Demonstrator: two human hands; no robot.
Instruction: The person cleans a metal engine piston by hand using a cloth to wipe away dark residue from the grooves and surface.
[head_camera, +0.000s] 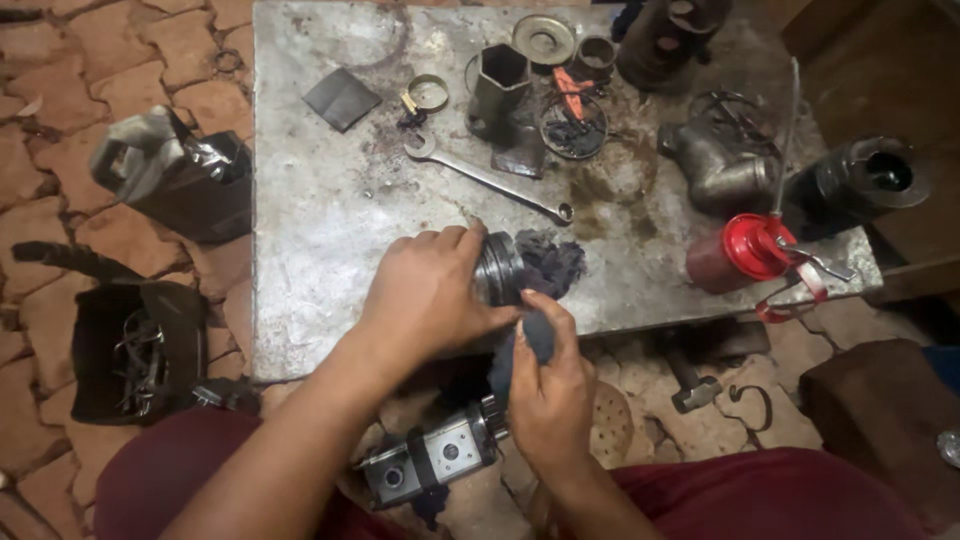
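The left hand (425, 290) is wrapped around a ringed metal piston (498, 268) lying on its side at the near edge of the grimy tabletop (320, 220). The right hand (548, 385) pinches a dark rag (545, 275) bunched against the piston's open end. A long spanner (485, 178) lies just beyond them, a red oil can (745, 252) well to the right.

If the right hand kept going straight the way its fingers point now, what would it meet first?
The right hand points up and slightly left, its grip on a dark rag. Straight ahead, almost touching, is the grooved metal piston under the left hand; past it lies the long spanner. Depth is hard to judge.
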